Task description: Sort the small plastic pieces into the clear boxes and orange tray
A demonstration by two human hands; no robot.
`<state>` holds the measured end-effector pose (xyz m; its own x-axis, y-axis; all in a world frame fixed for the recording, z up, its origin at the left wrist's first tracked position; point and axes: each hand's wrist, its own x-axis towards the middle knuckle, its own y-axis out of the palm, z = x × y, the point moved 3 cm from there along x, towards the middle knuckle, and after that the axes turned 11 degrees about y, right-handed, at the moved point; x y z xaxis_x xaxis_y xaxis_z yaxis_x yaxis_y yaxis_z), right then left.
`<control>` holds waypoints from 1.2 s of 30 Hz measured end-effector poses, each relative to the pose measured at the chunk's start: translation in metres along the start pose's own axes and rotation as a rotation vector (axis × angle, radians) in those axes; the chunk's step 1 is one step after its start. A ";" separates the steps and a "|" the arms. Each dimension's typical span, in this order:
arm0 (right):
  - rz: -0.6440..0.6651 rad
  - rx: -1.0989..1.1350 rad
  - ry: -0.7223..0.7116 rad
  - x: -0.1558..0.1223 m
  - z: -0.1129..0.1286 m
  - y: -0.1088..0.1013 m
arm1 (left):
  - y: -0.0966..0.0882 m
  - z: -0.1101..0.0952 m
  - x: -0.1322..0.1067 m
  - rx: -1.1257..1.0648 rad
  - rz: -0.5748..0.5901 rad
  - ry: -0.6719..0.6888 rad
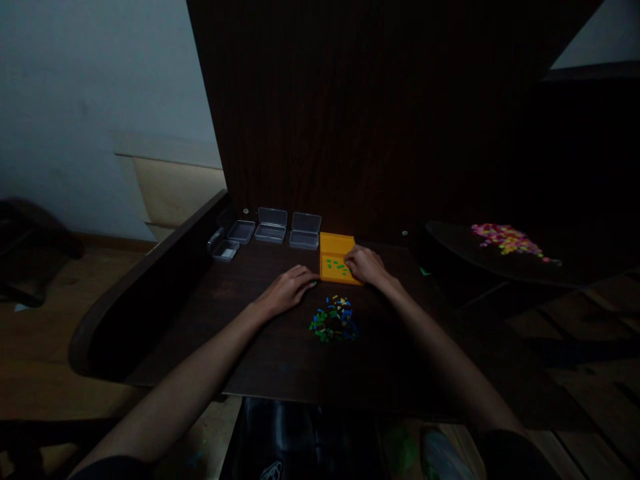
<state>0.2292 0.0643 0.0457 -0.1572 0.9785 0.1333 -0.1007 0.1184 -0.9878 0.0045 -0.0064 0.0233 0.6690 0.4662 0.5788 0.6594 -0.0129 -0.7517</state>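
Note:
An open orange box [333, 257] with several small green pieces inside lies on the dark table [260, 347]. My right hand [366, 265] rests on the box's right edge with fingers curled, reaching into it. My left hand [287, 289] lies on the table just left of the box, fingers closed, with a small green piece at its fingertips. A heap of small mixed-colour pieces [334, 320] sits on the table in front of both hands.
Several clear plastic boxes [271, 225] stand open in a row at the table's back left. A second pile of pink and yellow pieces [505, 239] lies on a dark surface to the right. A tall dark panel rises behind the table.

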 end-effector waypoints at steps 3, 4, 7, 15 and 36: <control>0.023 -0.001 0.004 0.003 0.002 0.002 | -0.001 0.000 0.000 -0.004 -0.010 -0.015; 0.033 -0.006 0.000 0.003 0.002 0.002 | -0.001 -0.001 0.000 -0.004 -0.015 -0.021; 0.062 -0.036 -0.048 0.002 0.003 -0.001 | -0.002 -0.001 0.001 -0.011 -0.038 -0.045; 0.068 0.236 -0.331 0.001 0.022 -0.026 | -0.004 0.001 0.001 -0.016 -0.161 -0.109; 0.083 0.496 -0.612 -0.019 0.062 -0.032 | -0.010 -0.003 0.003 -0.038 -0.399 -0.229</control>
<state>0.1747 0.0312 0.0801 -0.6814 0.6971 0.2229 -0.4682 -0.1811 -0.8648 0.0008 -0.0073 0.0327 0.2705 0.6245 0.7327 0.8649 0.1766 -0.4699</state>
